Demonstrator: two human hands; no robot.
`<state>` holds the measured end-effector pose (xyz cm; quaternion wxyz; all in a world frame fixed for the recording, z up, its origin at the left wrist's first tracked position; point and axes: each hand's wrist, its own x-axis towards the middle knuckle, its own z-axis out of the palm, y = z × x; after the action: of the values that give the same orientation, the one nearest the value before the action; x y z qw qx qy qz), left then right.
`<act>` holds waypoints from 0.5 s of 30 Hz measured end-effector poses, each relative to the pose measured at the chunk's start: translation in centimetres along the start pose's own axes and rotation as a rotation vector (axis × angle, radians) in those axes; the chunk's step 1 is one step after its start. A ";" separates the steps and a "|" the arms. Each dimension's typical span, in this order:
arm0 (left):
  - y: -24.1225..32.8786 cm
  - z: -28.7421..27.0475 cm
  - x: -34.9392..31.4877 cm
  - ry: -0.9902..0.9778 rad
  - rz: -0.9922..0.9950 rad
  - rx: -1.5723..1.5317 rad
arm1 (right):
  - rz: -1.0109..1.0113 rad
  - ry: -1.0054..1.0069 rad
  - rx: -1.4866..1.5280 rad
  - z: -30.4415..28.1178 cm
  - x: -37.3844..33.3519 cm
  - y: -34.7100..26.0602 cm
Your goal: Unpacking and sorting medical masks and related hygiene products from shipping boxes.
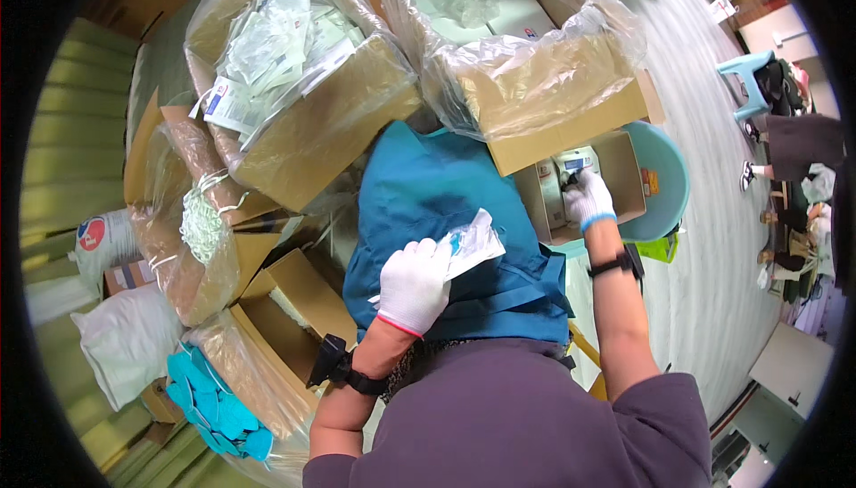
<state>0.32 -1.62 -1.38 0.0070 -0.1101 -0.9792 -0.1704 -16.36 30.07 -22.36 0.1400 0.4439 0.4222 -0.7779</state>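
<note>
My left hand (pixel 415 285), in a white glove, holds a clear plastic packet (pixel 473 244) with a small blue part inside, over a blue cloth (pixel 437 194) on my lap. Further right, my right hand (pixel 588 199), also gloved in white, reaches into a small open cardboard box (pixel 624 176) and grips a small white item (pixel 571 167) there. That box sits in a light blue plastic tub (pixel 669 185). Both wrists carry black bands.
Two large cardboard boxes lined with clear plastic stand ahead: one (pixel 312 122) filled with white packets, one (pixel 544 86) with flat packs. Smaller open boxes (pixel 285 310), a bag of white cord (pixel 205 220), teal pieces (pixel 214 408) and white sacks (pixel 125 336) lie left. A blue stool (pixel 744 73) stands far right.
</note>
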 end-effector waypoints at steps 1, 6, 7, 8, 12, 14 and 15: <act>0.4 -0.6 0.3 0.019 0.003 -0.005 | -0.026 -0.115 -0.007 0.6 -5.6 -1.4; -0.2 -0.4 1.7 0.199 -0.053 0.276 | -0.502 -0.372 -0.412 1.9 -24.1 0.8; -0.6 0.2 1.9 0.182 -0.097 0.330 | -0.475 -0.503 -0.509 1.5 -26.5 0.9; -0.8 0.2 2.4 0.198 -0.096 0.411 | -0.295 -0.657 -0.540 0.4 -27.7 0.6; -1.2 0.6 3.3 0.244 -0.109 0.510 | -0.059 -0.886 -0.494 1.6 -30.9 2.4; -0.1 0.9 3.3 0.278 -0.111 0.549 | -0.045 -0.898 -0.547 3.2 -30.8 2.7; 0.3 1.2 3.3 0.280 -0.109 0.547 | 0.000 -0.843 -0.545 4.5 -31.1 2.3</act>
<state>-2.80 -0.27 -2.22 0.1622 -0.0270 -0.9826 0.0860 0.04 20.28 2.64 0.4093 0.0381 0.5165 -0.7512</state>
